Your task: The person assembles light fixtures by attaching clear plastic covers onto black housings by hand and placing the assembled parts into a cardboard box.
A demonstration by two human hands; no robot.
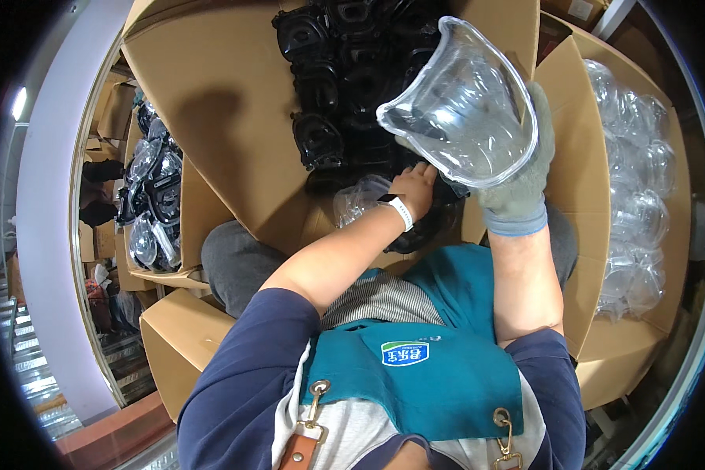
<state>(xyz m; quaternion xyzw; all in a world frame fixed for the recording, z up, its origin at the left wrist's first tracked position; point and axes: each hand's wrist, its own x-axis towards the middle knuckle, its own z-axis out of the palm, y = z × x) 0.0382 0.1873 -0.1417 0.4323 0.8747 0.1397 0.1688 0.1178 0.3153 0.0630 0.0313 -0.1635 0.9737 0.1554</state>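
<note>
My right hand (pixel 522 176), in a grey work glove, is closed on the right edge of a clear curved plastic cover (pixel 466 102). The cover is held up, tilted, above an open cardboard box. My bare left hand (pixel 413 190), with a white-banded watch (pixel 397 207), reaches down into the box. Its fingers are stretched out over black plastic housings (pixel 360 86), and the fingertips are partly lost against the dark parts. Beside that wrist lies another clear plastic piece (pixel 360 200). Under the forearm a dark part (pixel 423 235) shows only in part.
The cardboard box (pixel 235 133) stands between my knees, its large flap raised at left. At right, a tall carton (pixel 572 188) holds several stacked clear covers (pixel 630 188). Another box at left holds mixed black and clear parts (pixel 160 188). A low carton (pixel 180 329) sits by my left knee.
</note>
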